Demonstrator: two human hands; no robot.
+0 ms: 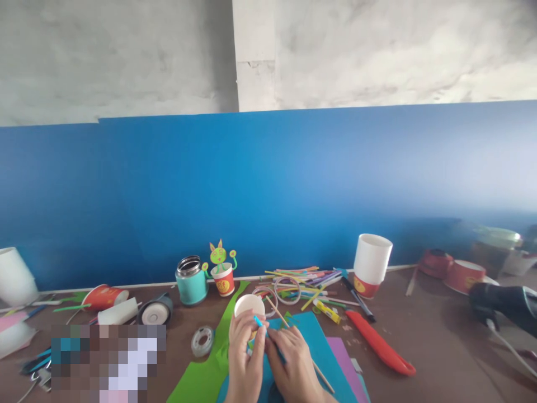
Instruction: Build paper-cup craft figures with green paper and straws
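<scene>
My left hand [246,350] is closed, with a short blue straw-like piece [257,321] pinched at its thumb and fingertips. My right hand [292,354] meets it from the right, its fingers pressed together at the same piece, though its grip is partly hidden. Just beyond the left fingers is a white-rimmed paper cup [249,305], its lower part covered; I cannot tell whether the left hand touches it. A thin wooden stick [322,376] passes behind the right hand. Blue paper [308,330] lies beneath both hands, with green paper [197,375] to the left.
Tape roll [202,341], turquoise jar [192,282] and a decorated cup [223,280] stand left. Behind are a heap of straws [302,285] and stacked white cups [371,260]. A red-handled cutter-like tool [380,344] and black glue gun-like tool [503,308] lie right. A blue partition [268,190] backs the table.
</scene>
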